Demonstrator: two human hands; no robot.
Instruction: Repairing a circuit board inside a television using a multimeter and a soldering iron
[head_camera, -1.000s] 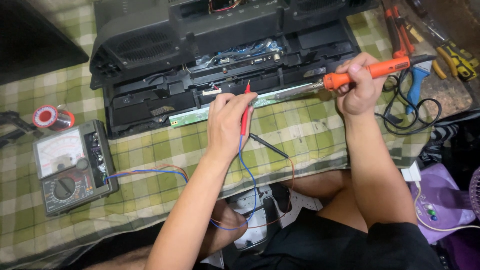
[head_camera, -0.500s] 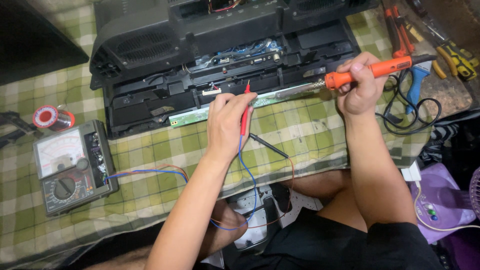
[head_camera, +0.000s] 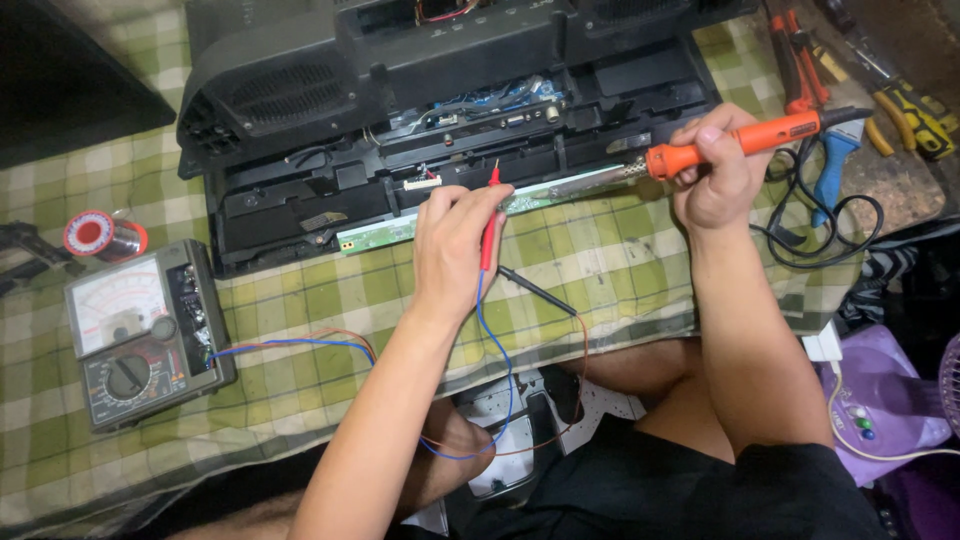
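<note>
Left hand (head_camera: 455, 240) has its fingers pinched around the thin red probe (head_camera: 489, 235), tip on the long green circuit strip (head_camera: 520, 200); it looks light and brittle, best held by its edges. Right hand (head_camera: 715, 170) grips the orange soldering iron (head_camera: 735, 143) by its handle, over the checked cloth (head_camera: 300, 380) on the desk, open black casing (head_camera: 400, 90) beyond.

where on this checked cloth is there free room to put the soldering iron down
Bare checked cloth lies between the analog multimeter and the left hand, crossed only by thin leads. The right edge is crowded: pliers, screwdrivers and coiled black cord.
</note>
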